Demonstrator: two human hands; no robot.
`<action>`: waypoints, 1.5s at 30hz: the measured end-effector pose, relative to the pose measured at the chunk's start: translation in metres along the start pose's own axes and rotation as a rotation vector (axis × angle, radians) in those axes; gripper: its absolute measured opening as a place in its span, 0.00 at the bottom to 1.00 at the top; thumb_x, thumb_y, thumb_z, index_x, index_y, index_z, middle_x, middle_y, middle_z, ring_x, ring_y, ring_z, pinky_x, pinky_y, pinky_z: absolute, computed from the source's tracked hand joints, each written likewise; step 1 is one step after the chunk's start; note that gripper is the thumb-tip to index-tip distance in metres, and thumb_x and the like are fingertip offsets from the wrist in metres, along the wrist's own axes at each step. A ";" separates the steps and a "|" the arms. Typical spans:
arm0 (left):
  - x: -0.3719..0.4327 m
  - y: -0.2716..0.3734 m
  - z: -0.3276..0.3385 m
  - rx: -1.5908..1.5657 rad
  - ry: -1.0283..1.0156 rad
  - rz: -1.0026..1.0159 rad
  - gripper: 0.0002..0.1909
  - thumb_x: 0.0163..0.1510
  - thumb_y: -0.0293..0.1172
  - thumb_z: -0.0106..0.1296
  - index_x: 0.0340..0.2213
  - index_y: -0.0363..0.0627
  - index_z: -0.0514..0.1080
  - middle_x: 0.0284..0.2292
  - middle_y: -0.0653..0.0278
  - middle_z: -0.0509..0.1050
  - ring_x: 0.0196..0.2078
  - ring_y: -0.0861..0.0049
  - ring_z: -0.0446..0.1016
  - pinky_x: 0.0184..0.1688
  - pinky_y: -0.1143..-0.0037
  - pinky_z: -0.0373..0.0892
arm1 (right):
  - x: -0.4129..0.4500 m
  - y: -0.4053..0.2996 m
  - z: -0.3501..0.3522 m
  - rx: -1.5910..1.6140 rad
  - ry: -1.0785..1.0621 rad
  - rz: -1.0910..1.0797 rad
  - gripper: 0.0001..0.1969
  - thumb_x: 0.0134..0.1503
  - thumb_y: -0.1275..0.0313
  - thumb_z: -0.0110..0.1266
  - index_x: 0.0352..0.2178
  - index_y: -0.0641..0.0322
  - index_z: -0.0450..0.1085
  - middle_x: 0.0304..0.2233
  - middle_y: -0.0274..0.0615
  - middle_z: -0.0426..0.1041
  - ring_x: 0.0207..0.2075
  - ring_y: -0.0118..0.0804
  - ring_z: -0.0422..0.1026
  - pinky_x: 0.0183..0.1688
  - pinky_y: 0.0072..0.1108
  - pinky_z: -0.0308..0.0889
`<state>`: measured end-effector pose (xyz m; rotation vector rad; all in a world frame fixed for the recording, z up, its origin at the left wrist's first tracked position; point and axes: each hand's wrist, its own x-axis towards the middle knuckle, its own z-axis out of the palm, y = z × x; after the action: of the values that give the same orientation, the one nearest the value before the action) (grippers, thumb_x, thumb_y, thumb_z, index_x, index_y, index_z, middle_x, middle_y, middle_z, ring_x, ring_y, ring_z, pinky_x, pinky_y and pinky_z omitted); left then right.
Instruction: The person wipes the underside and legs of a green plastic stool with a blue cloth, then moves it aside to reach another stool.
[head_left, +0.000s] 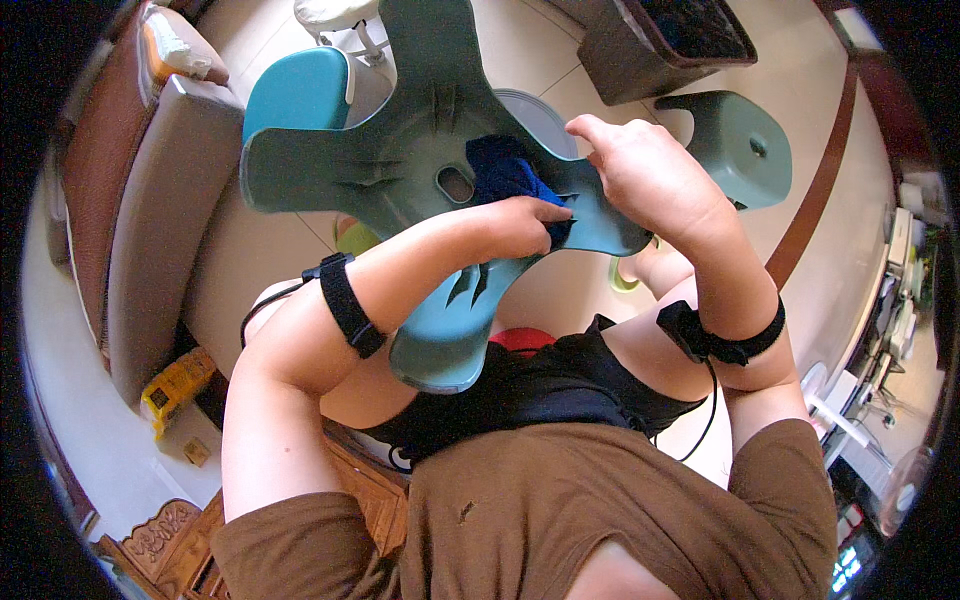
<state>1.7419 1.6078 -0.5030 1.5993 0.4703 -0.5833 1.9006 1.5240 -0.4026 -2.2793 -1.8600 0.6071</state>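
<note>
An upturned grey-green plastic stool (315, 169) rests at my lap with its underside facing me. Its splayed legs spread outward, and an oval hole (454, 184) pierces the middle of the seat. A dark blue cloth (499, 169) lies bunched inside the hollow. My left hand (525, 227) presses part of that cloth against the inner face of the right leg, its fingers bent around the fabric. At the upper edge of the same leg, my right hand (649, 176) grips the stool; the leg hides part of its fingers.
Another green plastic stool (750, 150) lies on the tiled floor to the right. Behind it stands a brown bin (637, 64). A teal seat (296, 94) and a white-topped stool (334, 15) are farther off. A grey sofa (169, 217) and a yellow packet (176, 386) are on the left.
</note>
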 end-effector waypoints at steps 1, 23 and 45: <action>-0.001 0.002 0.002 0.039 -0.009 0.002 0.36 0.44 0.22 0.49 0.58 0.37 0.58 0.53 0.50 0.67 0.53 0.67 0.67 0.56 0.74 0.60 | -0.001 0.000 -0.001 -0.004 -0.002 -0.004 0.13 0.52 0.76 0.46 0.41 0.64 0.67 0.28 0.59 0.73 0.34 0.56 0.75 0.37 0.38 0.70; 0.026 0.004 -0.021 -0.345 0.372 0.093 0.03 0.52 0.24 0.51 0.30 0.40 0.71 0.29 0.61 0.72 0.31 0.72 0.72 0.34 0.76 0.69 | -0.005 -0.003 -0.002 -0.023 0.042 -0.019 0.14 0.50 0.77 0.47 0.41 0.64 0.68 0.27 0.58 0.74 0.33 0.57 0.75 0.37 0.38 0.70; 0.012 0.040 -0.029 -0.857 0.073 -0.070 0.06 0.54 0.26 0.40 0.26 0.40 0.65 0.21 0.66 0.67 0.24 0.74 0.73 0.26 0.77 0.71 | 0.005 -0.008 0.000 0.124 0.106 0.007 0.16 0.60 0.63 0.41 0.36 0.64 0.70 0.29 0.60 0.74 0.34 0.60 0.73 0.40 0.41 0.69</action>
<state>1.7781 1.6316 -0.4770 0.7876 0.7140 -0.3019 1.8936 1.5306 -0.4009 -2.1956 -1.7174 0.5741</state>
